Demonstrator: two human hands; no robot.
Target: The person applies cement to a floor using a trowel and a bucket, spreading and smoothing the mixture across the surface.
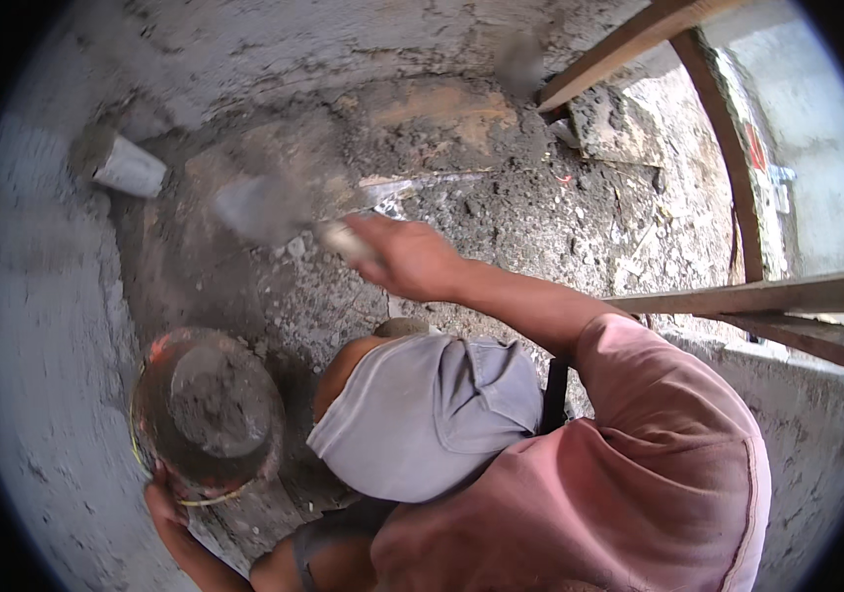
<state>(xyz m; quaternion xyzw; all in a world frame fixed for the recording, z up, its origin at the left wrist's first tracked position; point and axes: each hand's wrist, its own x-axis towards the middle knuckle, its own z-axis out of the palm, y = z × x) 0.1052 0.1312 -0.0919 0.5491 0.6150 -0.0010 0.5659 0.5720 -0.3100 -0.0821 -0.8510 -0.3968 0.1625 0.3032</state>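
Note:
My right hand (405, 259) is closed around the pale handle of a trowel (262, 209), held out over the dirty floor ahead of me. The trowel's blade is smeared by motion and points left. At the lower left, a round bucket (150, 370) holds grey wet mortar (220, 400). My left hand (165, 493) is at the bucket's near left rim, with its fingers curled over the edge. Part of that hand is hidden against the bucket's side.
A white pipe stub (131, 168) sticks out by the left wall (42, 296). Loose rubble (511, 212) and mortar crumbs cover the floor. Wooden beams (737, 168) stand and cross at the right. A rough plastered wall (274, 44) closes off the far side.

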